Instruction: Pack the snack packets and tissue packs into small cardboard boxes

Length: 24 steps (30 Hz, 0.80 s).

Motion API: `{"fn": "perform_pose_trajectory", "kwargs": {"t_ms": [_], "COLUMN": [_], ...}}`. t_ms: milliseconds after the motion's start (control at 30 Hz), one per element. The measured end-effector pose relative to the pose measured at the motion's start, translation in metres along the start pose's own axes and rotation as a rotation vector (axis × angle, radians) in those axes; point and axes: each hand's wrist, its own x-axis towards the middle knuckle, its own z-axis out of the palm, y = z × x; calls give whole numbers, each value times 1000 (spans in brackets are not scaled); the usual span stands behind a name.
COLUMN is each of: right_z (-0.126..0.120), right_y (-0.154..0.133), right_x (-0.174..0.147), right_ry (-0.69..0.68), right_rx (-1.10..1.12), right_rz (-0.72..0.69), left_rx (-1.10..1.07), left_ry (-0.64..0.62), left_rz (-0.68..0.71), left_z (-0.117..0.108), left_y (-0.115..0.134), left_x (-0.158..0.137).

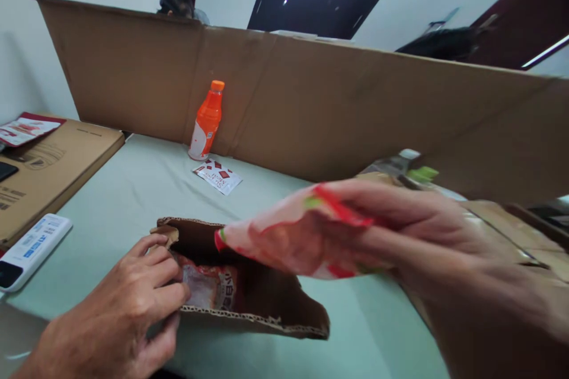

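Near the front edge of the table [133, 195], your left hand [137, 293] grips a cardboard box [271, 290]; your right hand [418, 231] pinches a red-and-white packet [284, 234].

A white-&-red pkt [284, 240] w/ green bits is being held up, blurred, over an open brown cardboard box [271, 296]; its free end is being pointed left, nr the box's back rim. Whether the two are touching can't be told. The box is being held at its L end, open side up, on the pale green table [364, 308]; torn corrugated edges are being shown, esp. front R. Inside, twd the L end, a 2nd pkt [207, 289], red w/ a pale panel & lettering, is being partly hidden.
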Motion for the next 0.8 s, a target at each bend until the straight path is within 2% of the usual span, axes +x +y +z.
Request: {"fn": "perform_pose_trajectory", "kwargs": {"t_ms": [100,200,267,333,433,533,600,700,800], "right_z": [20,56,82,99,98,70,49,27,25], "right_y": [-13,-24,-26,-23,-19,-14,-4,30,82], "right_x": [16,41,58,69,69,55,47,47,64], "right_ry": [-329,-654,-807,-872,-784,-569,-387,-131,-77], "right_rx": [-151,-430,-536,-523,-374,-236,-199,-200,-386], "right_rz": [47,102,64,-29,-120,-103,-43,75,217], "left_rx": [2,-6,-19,-31,-33,-38,-54,-87,-104], "left_ry": [3,4,9,6,-7,-7,0,28,56], "left_rz": [-5,-11,-11,-15,-10,14,27,37,40], "left_z": [1,2,3,4,5,5,4,3,8], "left_y": [0,-1,-2,-2,-2,-2,-2,-3,-9], "left_x": [0,-1,-1,-3,-5,-5,-3,-1,0]}}
